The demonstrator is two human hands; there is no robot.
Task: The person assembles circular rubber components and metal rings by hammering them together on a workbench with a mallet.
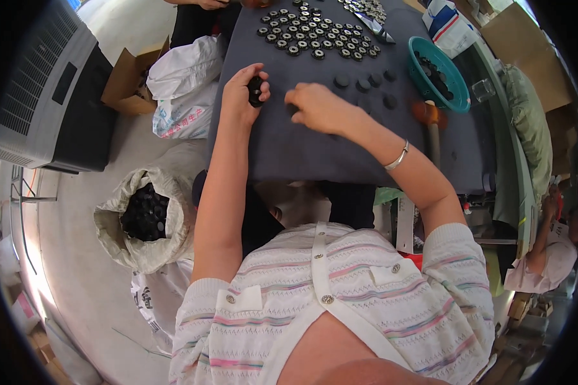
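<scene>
My left hand (243,90) is closed around a black round part (255,92) with a small shiny centre, held upright over the left side of the dark table (270,141). Just right of it, my right hand (324,108) is over the table with its fingers curled together. A dark bit shows under those fingertips; its kind is hidden. Several plain black discs (341,81) lie loose on the cloth beyond my right wrist. Farther back, many black round parts with metal ring centres (318,54) sit spread out in rows.
A teal basin (464,102) of black pieces stands at the right, beside a mallet (428,114). Scissors (376,27) lie at the back near small metal parts. On the floor at left are an open sack (115,224) of black parts, a white bag (186,70) and an air cooler (77,83).
</scene>
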